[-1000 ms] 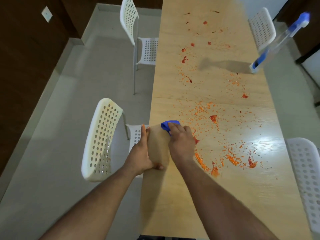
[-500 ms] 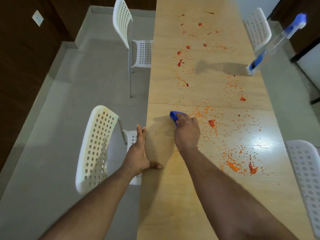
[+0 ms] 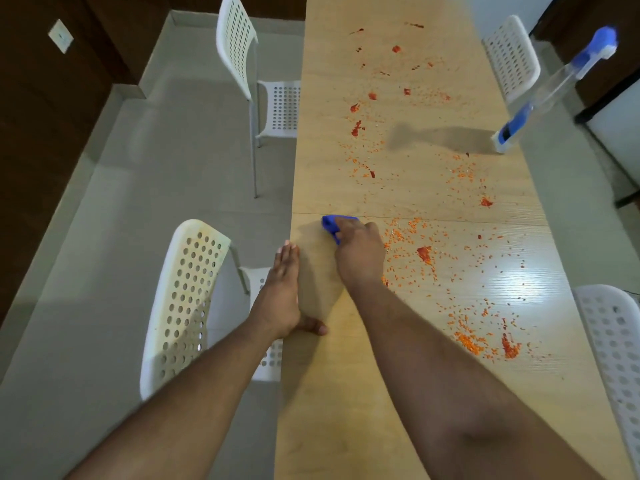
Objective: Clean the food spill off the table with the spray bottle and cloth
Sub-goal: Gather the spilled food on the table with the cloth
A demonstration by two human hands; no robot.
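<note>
Room: grey tiled floor (image 3: 114, 237) lay to the left of both hands, with dark wooden walls at the far left.
Table: long light wooden table (image 3: 346, 410) ran away from the person, under both hands; a seam crossed it just beyond the right hand.
Left hand: left hand (image 3: 280, 299) lay at the table's left edge, fingers straight and together, pointing away, thumb resting on the table top. It held nothing.
Right hand: right hand (image 3: 360, 254) was just to the right of the left hand and a little further forward, apart from it. Its fingers were curled over the cloth and pressed it on the table.
Cloth: blue cloth (image 3: 330, 226) was bunched under the right hand's fingers; only its far left part showed, close to the seam.
Food spill: orange and red food spill (image 3: 426, 254) began right beside the right hand, on its right, and spread to the right and far beyond it along the table. Thicker red patches lay among small orange crumbs.
Spray bottle: clear spray bottle (image 3: 550, 95) with blue parts was well beyond the right hand, at the table's right edge; it looked tilted by the wide lens, base on the table.
Chairs: one white perforated chair (image 3: 187, 299) stood just left of the left hand, another chair (image 3: 242, 60) further ahead on the same side, and two more on the right side of the table.
</note>
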